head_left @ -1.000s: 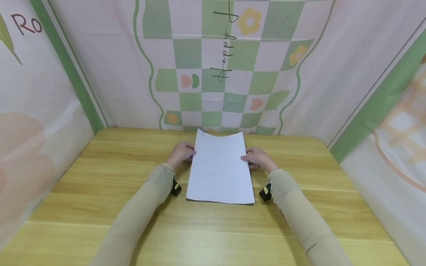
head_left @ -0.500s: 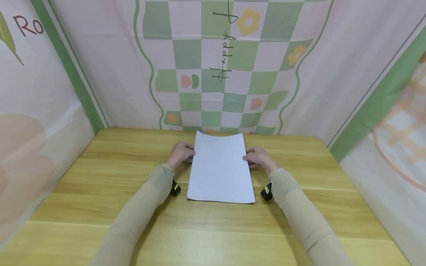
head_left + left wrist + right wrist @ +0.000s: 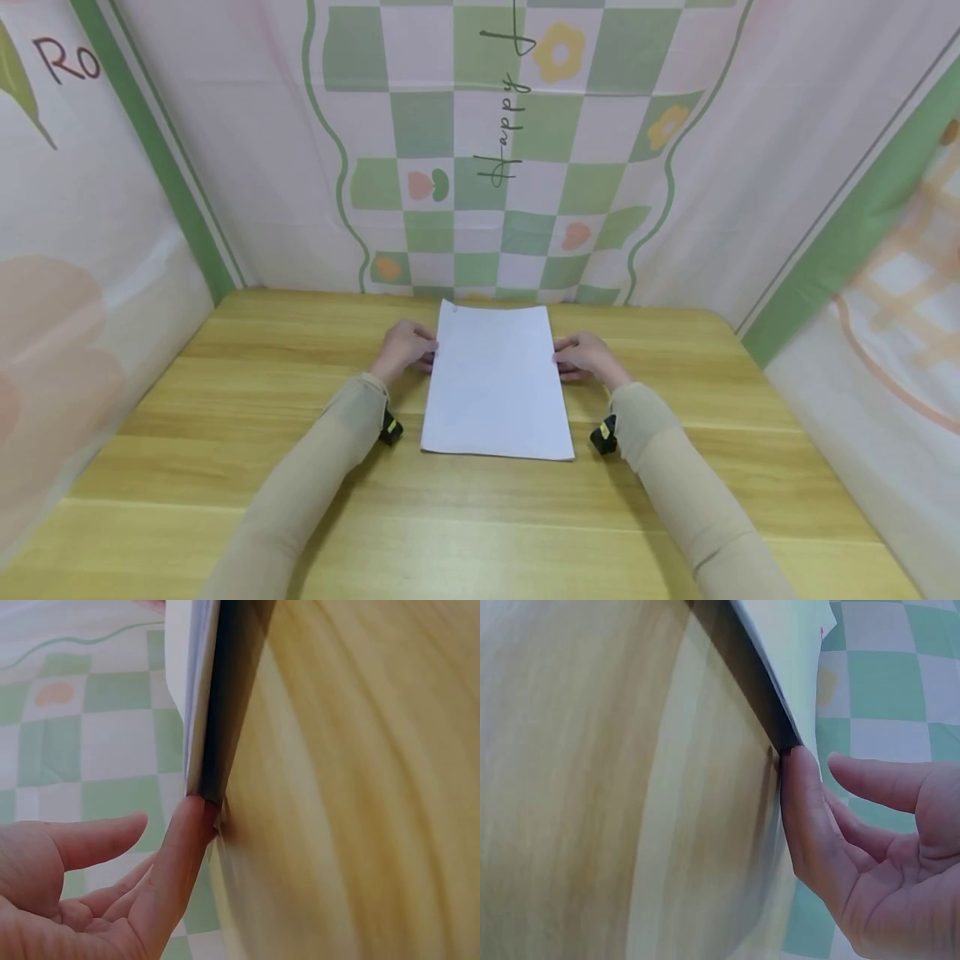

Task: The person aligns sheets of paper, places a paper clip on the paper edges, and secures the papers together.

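Observation:
A stack of white paper lies in the middle of the wooden table, its layered side edge visible in the left wrist view. My left hand is at its left side; index fingertip touches the paper's edge, while the thumb stands off from it. On the opposite side, my right hand puts its index fingertip against the paper's right edge, thumb raised away. Dark shadow shows beneath both side edges in the wrist views.
The wooden table runs back to a cloth backdrop with green checks. More printed cloth hangs at the left and right. Small black cameras sit at the wrists.
The stack's raised far edge has come down and lies flatter. Both hands have drawn slightly outward, the thumbs slipping off the top of the paper toward its sides.

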`<state>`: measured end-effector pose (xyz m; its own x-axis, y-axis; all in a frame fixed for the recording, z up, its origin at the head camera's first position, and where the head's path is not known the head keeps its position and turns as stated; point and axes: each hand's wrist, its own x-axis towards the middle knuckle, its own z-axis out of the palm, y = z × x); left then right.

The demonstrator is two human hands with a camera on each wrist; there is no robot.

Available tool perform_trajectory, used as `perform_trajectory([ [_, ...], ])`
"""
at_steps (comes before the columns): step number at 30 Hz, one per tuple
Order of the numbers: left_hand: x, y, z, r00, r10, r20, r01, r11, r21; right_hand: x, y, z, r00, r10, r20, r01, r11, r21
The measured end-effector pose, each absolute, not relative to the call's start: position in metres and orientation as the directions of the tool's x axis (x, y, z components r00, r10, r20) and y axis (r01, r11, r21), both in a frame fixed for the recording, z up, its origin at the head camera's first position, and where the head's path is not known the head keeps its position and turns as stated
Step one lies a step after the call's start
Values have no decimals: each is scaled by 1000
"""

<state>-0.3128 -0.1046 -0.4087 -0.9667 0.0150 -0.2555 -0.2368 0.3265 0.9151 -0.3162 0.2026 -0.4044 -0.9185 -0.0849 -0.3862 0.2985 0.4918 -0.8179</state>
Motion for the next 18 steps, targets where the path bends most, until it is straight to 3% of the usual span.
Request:
perform_trajectory([
  [7, -309, -105, -405, -967, 4, -253, -235, 353, 906, -315, 206, -404, -917, -94, -387, 300, 474, -828],
  [18, -303, -109, -402, -975, -39, -217, -214, 408, 888, -311, 210, -404, -944, -37, -329, 253, 562, -787],
])
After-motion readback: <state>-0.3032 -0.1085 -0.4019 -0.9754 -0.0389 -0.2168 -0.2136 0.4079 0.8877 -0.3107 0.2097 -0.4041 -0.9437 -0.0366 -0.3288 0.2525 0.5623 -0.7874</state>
